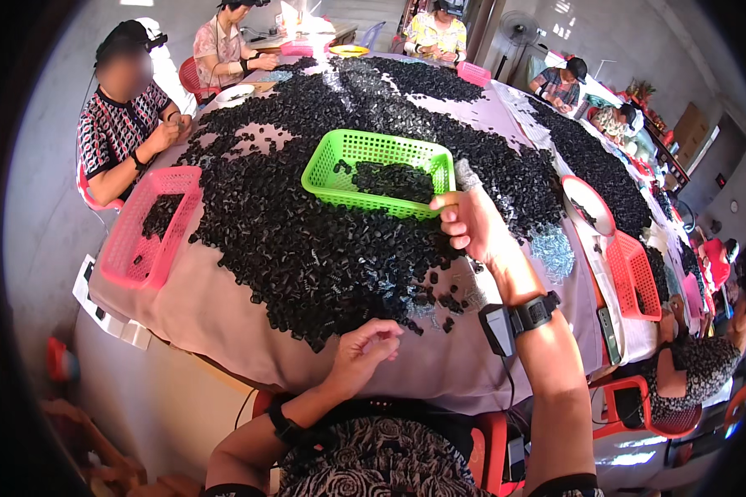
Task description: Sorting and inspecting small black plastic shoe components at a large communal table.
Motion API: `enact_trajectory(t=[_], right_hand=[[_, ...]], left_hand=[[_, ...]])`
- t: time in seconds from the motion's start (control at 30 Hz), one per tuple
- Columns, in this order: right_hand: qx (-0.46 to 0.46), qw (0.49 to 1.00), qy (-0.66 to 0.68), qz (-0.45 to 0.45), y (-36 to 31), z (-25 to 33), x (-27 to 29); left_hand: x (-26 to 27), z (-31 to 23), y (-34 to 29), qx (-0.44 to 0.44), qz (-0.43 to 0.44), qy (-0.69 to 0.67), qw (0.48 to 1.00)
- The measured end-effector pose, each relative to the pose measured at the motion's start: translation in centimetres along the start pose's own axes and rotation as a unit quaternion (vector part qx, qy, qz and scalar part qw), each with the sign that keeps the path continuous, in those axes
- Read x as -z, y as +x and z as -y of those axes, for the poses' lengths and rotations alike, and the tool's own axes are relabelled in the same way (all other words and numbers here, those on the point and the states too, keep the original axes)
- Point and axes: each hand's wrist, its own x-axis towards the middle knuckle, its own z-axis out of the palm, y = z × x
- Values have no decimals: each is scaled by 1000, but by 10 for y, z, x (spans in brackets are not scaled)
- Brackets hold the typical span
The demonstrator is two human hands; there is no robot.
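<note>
A bright green plastic basket (327,170) with slotted walls sits on the heap of small black plastic parts (282,248), some of the same parts inside it. My right hand (470,217) is at the basket's near right corner, its fingers curled against the rim. Close to the table's front edge, my left hand (366,352) hangs just before the heap with fingers curled together. Whatever may be between those fingertips is too small to make out. Several loose black parts (448,302) and small silvery springs (423,311) lie between my hands.
A pink basket (124,244) with black parts stands at the left edge, another red-pink basket (630,277) at the right. Beside it are a round white dish (587,205) and a pile of pale springs (551,253). Several people sit around the cloth-covered table (199,306).
</note>
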Motion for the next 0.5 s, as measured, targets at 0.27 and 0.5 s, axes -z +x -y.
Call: enact_trajectory(t=[0.27,0.5], right_hand=[[127,940,-300,-101,-41,-53,36],[141,895,-416,-76,-46,-99,86]], left_hand=[[2,3,2,-6,-19,37,999],[-3,5,4,9,-29,29,999]])
